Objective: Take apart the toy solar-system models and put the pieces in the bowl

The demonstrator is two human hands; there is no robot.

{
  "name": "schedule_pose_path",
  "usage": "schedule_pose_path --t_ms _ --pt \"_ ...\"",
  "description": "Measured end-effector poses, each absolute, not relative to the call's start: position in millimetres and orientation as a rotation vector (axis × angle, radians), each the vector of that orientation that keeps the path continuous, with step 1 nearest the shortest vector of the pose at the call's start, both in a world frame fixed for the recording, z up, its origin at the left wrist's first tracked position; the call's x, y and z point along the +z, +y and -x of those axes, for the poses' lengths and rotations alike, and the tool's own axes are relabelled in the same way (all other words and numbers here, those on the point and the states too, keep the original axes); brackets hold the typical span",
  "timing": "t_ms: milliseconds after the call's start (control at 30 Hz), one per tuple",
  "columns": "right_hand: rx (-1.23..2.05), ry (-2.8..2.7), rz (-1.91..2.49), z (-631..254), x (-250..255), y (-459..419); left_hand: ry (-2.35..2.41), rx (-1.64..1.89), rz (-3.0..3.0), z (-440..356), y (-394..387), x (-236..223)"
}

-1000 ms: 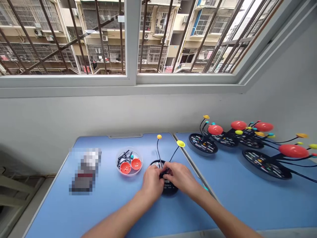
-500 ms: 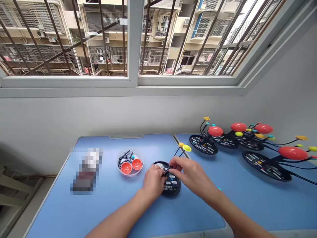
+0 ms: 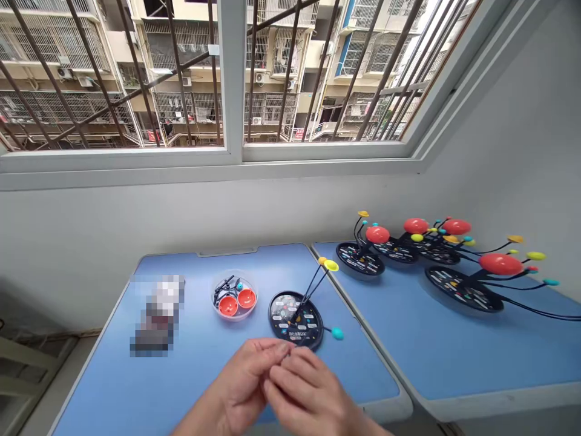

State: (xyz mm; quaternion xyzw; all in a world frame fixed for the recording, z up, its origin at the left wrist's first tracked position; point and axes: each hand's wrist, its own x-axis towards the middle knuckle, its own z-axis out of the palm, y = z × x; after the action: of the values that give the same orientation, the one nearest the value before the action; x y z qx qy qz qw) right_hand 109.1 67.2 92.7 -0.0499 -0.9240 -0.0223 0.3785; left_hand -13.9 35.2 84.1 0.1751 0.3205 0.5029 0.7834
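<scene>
My left hand [image 3: 245, 384] and right hand [image 3: 313, 390] meet, fingertips pinched together; I can't tell what they grasp. The base [image 3: 282, 307] sits just beyond, at twelve o'clock. Its two tall rods [image 3: 318, 284] look fitted. Against the models [image 3: 499, 264] at two o'clock, a red ball seems missing; red cups [image 3: 227, 306] lie in the bowl [image 3: 236, 319] at eleven.

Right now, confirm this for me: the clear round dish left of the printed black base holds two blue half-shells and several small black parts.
Not quite: the half-shells are orange-red, not blue. The head view shows two of them in the clear round dish, left of the printed black base, with several small black parts.
</scene>
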Motion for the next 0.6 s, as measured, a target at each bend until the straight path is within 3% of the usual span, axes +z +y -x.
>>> schedule_pose_path --t_ms 200,400,600 --pt "0.162 -2.334 0.203 -126 78 52 1.052 1.203 -0.335 24 19 70" --pt "0.220 -2.197 0.694 -153 93 70 1.282 1.185 -0.635 33 2 66" --pt "0.492 -2.631 0.597 -127 99 72 1.325 0.995 -0.903 36 -11 76"
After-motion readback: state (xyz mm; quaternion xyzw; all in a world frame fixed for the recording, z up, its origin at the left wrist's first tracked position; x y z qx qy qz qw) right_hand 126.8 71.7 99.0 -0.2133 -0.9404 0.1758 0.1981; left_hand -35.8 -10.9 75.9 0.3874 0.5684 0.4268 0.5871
